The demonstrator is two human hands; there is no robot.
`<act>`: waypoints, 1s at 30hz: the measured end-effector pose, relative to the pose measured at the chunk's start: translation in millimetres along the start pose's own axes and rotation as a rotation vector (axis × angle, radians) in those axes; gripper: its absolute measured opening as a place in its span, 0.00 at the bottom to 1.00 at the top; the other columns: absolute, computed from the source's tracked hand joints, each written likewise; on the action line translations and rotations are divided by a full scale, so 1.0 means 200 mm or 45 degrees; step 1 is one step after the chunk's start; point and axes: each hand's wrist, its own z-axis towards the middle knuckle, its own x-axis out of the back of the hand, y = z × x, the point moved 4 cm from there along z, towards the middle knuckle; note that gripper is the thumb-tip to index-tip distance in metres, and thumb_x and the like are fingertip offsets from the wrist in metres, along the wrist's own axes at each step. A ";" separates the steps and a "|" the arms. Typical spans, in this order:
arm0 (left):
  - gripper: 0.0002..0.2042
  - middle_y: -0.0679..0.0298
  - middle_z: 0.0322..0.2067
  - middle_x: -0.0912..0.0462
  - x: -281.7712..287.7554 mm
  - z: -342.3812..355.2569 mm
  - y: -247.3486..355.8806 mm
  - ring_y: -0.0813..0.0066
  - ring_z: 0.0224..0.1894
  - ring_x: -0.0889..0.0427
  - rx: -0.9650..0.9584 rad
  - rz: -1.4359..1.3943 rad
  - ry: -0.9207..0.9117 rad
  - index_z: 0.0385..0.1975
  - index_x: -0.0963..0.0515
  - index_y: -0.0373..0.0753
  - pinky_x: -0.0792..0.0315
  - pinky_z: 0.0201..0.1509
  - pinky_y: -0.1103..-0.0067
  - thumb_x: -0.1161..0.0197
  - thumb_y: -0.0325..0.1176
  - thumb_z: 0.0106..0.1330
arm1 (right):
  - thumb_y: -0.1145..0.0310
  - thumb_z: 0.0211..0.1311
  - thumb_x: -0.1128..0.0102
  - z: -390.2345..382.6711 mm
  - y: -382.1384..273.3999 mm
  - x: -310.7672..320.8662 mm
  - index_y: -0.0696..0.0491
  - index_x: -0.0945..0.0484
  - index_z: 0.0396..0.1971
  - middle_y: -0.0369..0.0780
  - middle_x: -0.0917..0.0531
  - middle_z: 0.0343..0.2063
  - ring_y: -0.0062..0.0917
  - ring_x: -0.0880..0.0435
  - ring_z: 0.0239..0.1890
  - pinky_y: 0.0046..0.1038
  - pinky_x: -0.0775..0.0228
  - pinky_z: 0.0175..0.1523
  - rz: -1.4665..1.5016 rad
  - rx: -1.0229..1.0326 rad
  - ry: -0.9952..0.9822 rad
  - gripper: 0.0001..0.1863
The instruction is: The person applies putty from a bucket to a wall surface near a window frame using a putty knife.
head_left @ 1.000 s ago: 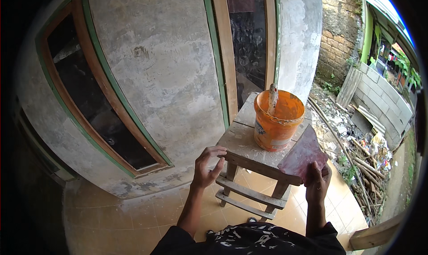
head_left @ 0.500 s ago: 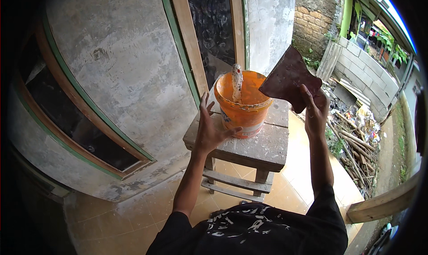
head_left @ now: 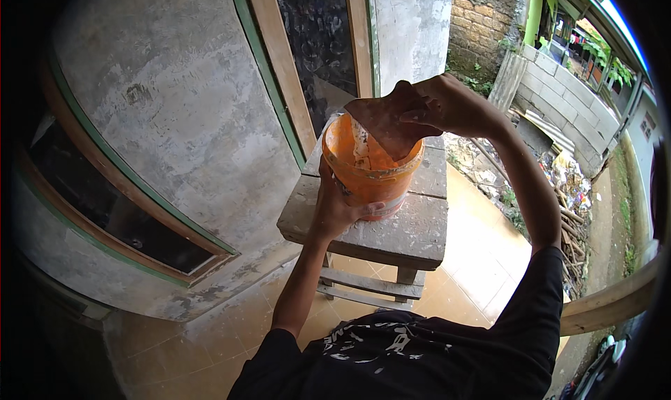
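An orange bucket (head_left: 374, 183), smeared with whitish paste, stands on a wooden stool (head_left: 412, 229). My left hand (head_left: 335, 204) is wrapped round its near left side, thumb low on the front. Over the bucket's mouth my right hand (head_left: 458, 108) grips a flat, dark maroon putty spreader (head_left: 383, 124) by its narrower, curved end. The spreader's wide blade tilts down into the bucket and covers part of the opening. Behind the blade, a paste-covered tool handle (head_left: 361, 147) leans inside the bucket; its upper end and lower part are hidden.
A patchy plastered wall (head_left: 175, 99) with green-edged wooden frames (head_left: 269, 71) rises at the left, close to the stool. Tan tiles (head_left: 224, 330) cover the floor. A wooden rail (head_left: 608, 306) is at the lower right; rubble and sticks (head_left: 573, 239) lie beyond the tiled edge.
My right hand has swung left with the spreader, turning its blade down into the bucket. My left hand, open beside the bucket before, has closed round its side.
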 end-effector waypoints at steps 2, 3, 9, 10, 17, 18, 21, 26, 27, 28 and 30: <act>0.66 0.52 0.66 0.46 0.00 0.00 0.00 0.57 0.69 0.42 0.011 0.028 -0.006 0.71 0.64 0.39 0.42 0.72 0.62 0.16 0.42 0.39 | 0.59 0.57 0.29 0.02 -0.03 -0.02 0.61 0.18 0.34 0.44 0.16 0.23 0.31 0.17 0.24 0.31 0.26 0.31 -0.033 -0.128 -0.276 0.18; 0.66 0.52 0.66 0.45 -0.01 0.01 0.00 0.57 0.69 0.42 0.021 0.056 -0.012 0.71 0.64 0.38 0.43 0.73 0.62 0.16 0.42 0.39 | 0.57 0.56 0.28 0.03 0.03 -0.06 0.61 0.19 0.32 0.43 0.18 0.21 0.27 0.21 0.21 0.32 0.29 0.28 -0.012 -0.072 -0.306 0.20; 0.68 0.51 0.66 0.46 0.00 0.02 0.03 0.57 0.70 0.42 -0.006 0.015 0.004 0.71 0.65 0.36 0.43 0.73 0.63 0.15 0.45 0.37 | 0.59 0.58 0.29 0.06 0.17 -0.16 0.62 0.17 0.37 0.42 0.17 0.22 0.22 0.23 0.22 0.29 0.29 0.29 0.160 -0.206 -0.391 0.19; 0.68 0.51 0.66 0.46 0.01 0.01 0.03 0.57 0.70 0.42 -0.005 0.017 0.008 0.71 0.65 0.36 0.43 0.73 0.63 0.15 0.45 0.37 | 0.60 0.59 0.30 0.06 0.19 -0.16 0.62 0.17 0.37 0.40 0.17 0.22 0.20 0.22 0.23 0.27 0.30 0.28 0.222 -0.297 -0.383 0.18; 0.69 0.51 0.67 0.47 0.00 0.01 0.04 0.57 0.70 0.41 0.003 0.044 0.006 0.71 0.67 0.38 0.42 0.73 0.63 0.15 0.46 0.36 | 0.67 0.63 0.34 0.04 0.33 -0.15 0.60 0.16 0.40 0.33 0.17 0.24 0.11 0.24 0.24 0.16 0.34 0.26 0.753 -0.382 -0.163 0.12; 0.69 0.50 0.68 0.45 0.00 0.01 0.05 0.57 0.70 0.40 0.001 0.081 0.001 0.71 0.67 0.38 0.42 0.73 0.63 0.15 0.44 0.36 | 0.67 0.63 0.34 0.04 0.32 -0.13 0.60 0.16 0.40 0.33 0.17 0.24 0.11 0.24 0.23 0.16 0.34 0.25 0.737 -0.351 -0.139 0.12; 0.68 0.52 0.68 0.48 0.00 0.00 0.03 0.57 0.70 0.43 0.033 0.054 -0.009 0.72 0.66 0.38 0.44 0.74 0.63 0.15 0.47 0.37 | 0.67 0.63 0.34 0.04 0.36 -0.11 0.59 0.16 0.41 0.32 0.17 0.25 0.11 0.24 0.23 0.17 0.34 0.25 0.727 -0.311 -0.105 0.12; 0.68 0.52 0.68 0.48 0.00 0.00 0.00 0.57 0.71 0.43 -0.007 0.166 0.013 0.72 0.65 0.39 0.44 0.74 0.62 0.15 0.46 0.37 | 0.67 0.62 0.34 0.02 0.32 -0.08 0.60 0.16 0.40 0.35 0.17 0.22 0.16 0.23 0.21 0.22 0.33 0.24 0.596 -0.263 0.018 0.12; 0.68 0.52 0.68 0.48 -0.01 -0.01 0.00 0.57 0.71 0.44 -0.003 0.164 0.010 0.72 0.65 0.39 0.45 0.74 0.62 0.16 0.47 0.37 | 0.65 0.61 0.32 0.02 0.30 -0.07 0.61 0.17 0.38 0.38 0.18 0.20 0.18 0.23 0.21 0.24 0.32 0.24 0.279 -0.219 -0.041 0.13; 0.68 0.52 0.68 0.48 -0.01 0.00 0.00 0.57 0.71 0.44 0.000 0.165 0.012 0.72 0.65 0.39 0.45 0.74 0.62 0.16 0.47 0.37 | 0.64 0.60 0.31 0.03 0.28 -0.07 0.62 0.17 0.36 0.41 0.18 0.19 0.20 0.23 0.20 0.25 0.32 0.25 -0.038 -0.172 -0.099 0.15; 0.68 0.51 0.68 0.48 0.00 0.00 0.02 0.57 0.71 0.45 -0.020 0.194 0.028 0.72 0.65 0.38 0.46 0.74 0.62 0.16 0.47 0.37 | 0.61 0.58 0.29 0.03 0.20 -0.09 0.62 0.18 0.33 0.44 0.20 0.17 0.22 0.23 0.21 0.27 0.31 0.27 -0.051 -0.165 -0.193 0.17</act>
